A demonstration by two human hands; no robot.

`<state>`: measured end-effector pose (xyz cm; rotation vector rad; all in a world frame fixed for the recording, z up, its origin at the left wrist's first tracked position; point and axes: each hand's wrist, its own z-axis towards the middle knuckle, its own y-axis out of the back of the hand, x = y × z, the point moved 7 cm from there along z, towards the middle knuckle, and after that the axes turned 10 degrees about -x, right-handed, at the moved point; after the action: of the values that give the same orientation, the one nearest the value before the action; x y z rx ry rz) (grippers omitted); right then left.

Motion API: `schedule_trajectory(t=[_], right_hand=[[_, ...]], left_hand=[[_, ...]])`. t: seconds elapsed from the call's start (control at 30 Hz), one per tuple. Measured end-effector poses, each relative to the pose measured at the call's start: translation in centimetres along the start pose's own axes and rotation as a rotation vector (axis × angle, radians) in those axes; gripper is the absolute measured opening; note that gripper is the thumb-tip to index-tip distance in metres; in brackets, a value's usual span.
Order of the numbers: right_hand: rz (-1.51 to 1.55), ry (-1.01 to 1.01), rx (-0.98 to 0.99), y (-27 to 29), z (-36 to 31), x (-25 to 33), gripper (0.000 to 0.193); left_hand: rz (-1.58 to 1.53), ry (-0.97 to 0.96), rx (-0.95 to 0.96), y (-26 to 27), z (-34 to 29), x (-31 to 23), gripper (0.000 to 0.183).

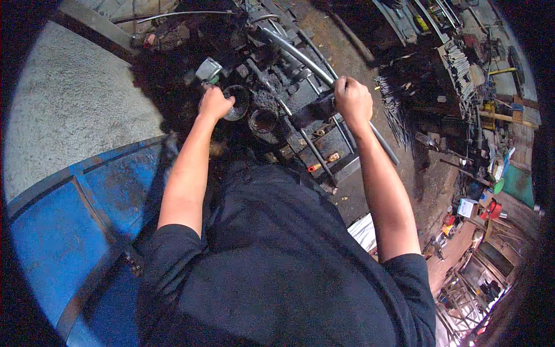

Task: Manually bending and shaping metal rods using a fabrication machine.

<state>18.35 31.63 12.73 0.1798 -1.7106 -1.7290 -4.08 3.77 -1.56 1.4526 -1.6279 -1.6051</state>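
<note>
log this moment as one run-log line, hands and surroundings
left hand: beside round dark bowl and pale boxy object, grip unclear | right hand: closed on long metal pipe | nearby: blue panel at left

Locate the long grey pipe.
Head view, upper right of centre: the long grey pipe slants down to the right, gripped in the right hand, with dark machinery beside its upper stretch.

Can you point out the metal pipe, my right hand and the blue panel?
Metal pipe point(302, 56): head view, length beyond the hand.
Right hand point(354, 101): head view, back of hand.
Blue panel point(55, 231): head view, painted surface.
</note>
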Motion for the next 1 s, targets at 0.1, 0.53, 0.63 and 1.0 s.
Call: schedule_trajectory(t=[0.1,0.53,0.63,1.0], right_hand=[[0.001,0.019,-0.042,0.2,0.1,-0.1,0.041],[0.007,0.017,-0.035,0.3,0.0,-0.1,0.042],[0.017,0.018,-0.054,0.3,-0.2,-0.2,0.042],[-0.005,0.025,-0.055,0.6,-0.2,0.0,0.041]], left_hand=[[0.048,0.003,-0.018,0.0,-0.1,0.0,0.052],[0.029,0.01,0.026,-1.0,0.5,0.4,0.077],[0.036,-0.022,-0.029,-1.4,0.6,1.0,0.077],[0.045,-0.005,-0.041,0.2,-0.1,-0.3,0.055]])
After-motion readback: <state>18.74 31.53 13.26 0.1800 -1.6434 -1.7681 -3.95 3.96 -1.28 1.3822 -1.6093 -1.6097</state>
